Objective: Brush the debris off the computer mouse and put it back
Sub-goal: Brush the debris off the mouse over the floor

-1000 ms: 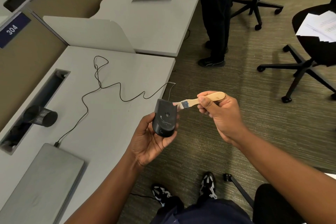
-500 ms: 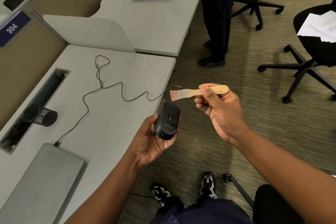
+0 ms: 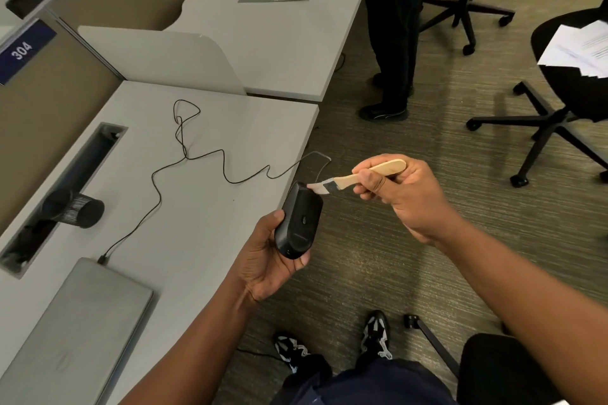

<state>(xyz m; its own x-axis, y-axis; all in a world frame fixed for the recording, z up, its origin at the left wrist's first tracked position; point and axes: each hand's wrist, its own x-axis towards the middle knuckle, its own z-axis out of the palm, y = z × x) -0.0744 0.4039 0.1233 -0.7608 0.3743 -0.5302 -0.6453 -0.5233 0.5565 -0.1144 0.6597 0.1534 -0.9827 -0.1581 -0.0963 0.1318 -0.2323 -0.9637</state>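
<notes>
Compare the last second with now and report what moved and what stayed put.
The brush, gripped by the right hand, lifted off the mouse half a second ago and has come back down, its bristles again at the mouse's far end. The left hand keeps holding the mouse underside up over the desk edge. Cable and laptop are unchanged.
</notes>
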